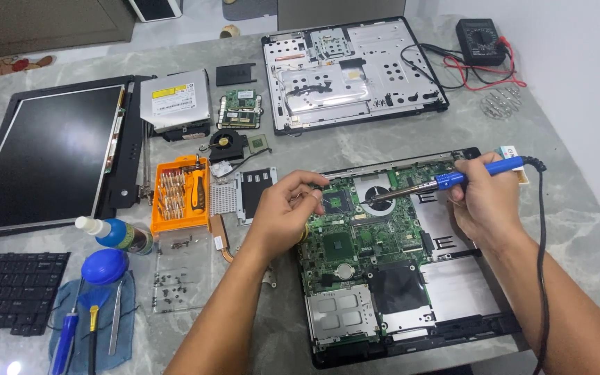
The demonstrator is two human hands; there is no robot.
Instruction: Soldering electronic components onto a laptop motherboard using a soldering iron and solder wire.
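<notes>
while the right hand (486, 201) grips a blue soldering iron (446, 181), its tip sits over the green circuit board (362, 232) in the opened laptop (411, 333); the left hand (287, 212) rests on the board's left edge, fingertips pinched together.

Right hand (484, 201) gripping blue soldering iron (446, 182), left hand (282, 212) pinching above green laptop motherboard (362, 239).
</notes>
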